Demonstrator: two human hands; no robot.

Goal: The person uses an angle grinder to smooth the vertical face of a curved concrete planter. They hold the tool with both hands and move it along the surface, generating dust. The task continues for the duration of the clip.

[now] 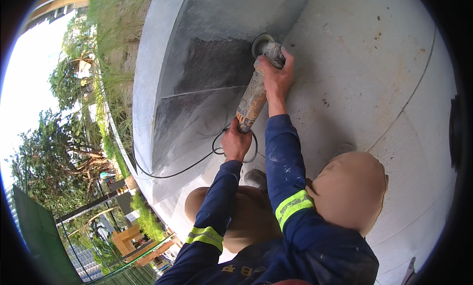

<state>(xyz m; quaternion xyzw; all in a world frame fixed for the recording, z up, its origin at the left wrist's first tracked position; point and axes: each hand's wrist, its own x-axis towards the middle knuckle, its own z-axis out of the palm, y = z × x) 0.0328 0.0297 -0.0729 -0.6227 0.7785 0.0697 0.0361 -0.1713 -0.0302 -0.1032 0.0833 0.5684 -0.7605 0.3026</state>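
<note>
An angle grinder (253,100), its orange and grey body coated in dust, lies between my two hands, tilted up and to the right. My right hand (277,78) grips it near the gear head. Lower down, my left hand (236,143) is wrapped round the rear end, where a black cord (187,174) trails off. The round disc and guard (262,43) at the far end are against or very close to the low grey wall (217,63), near where it meets the floor. Dark and pale patches divided by a thin light line mark the wall face.
Pale concrete floor (374,88) with a dark joint line spreads to the right. My bent knees (350,189) and a dusty shoe (255,178) are below my arms. The cord loops by my left hand and runs over the wall top toward grass (116,48); trees and a green panel (42,236) stand at left.
</note>
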